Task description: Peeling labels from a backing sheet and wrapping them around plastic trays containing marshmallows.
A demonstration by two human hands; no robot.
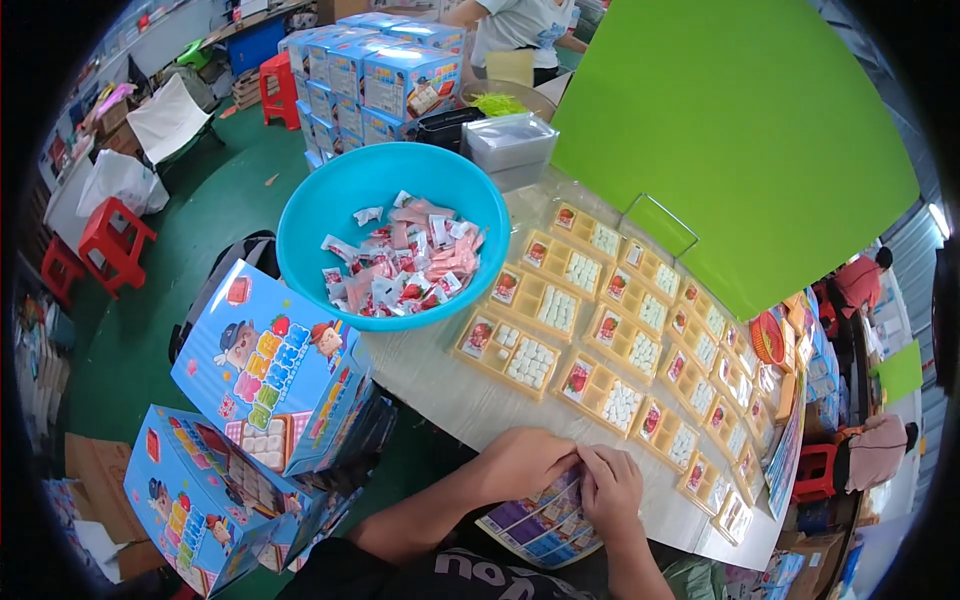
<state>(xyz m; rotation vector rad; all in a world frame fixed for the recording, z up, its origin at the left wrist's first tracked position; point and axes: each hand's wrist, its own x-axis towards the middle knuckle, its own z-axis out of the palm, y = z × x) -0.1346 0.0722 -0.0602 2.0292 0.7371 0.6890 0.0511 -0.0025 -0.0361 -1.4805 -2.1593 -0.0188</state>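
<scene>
My left hand (530,466) and my right hand (612,488) meet at the table's near edge, fingertips pinched close together. Both are closed on the top edge of a colourful purple and blue printed sheet (545,525), which hangs down toward my lap. Whether something small is between the fingertips cannot be made out. Just beyond my hands lie rows of shallow yellow compartment trays (603,392). Each visible tray holds white pieces in one part and a small red strawberry-printed packet in another. The nearest tray lies just beyond my fingers.
A turquoise basin (300,255) of small strawberry-printed packets stands at the table's left. Blue printed boxes (265,370) are piled beside my left arm, with more stacked behind (405,85). A bright green panel (720,130) rises at the back. Another person (520,35) is beyond the table.
</scene>
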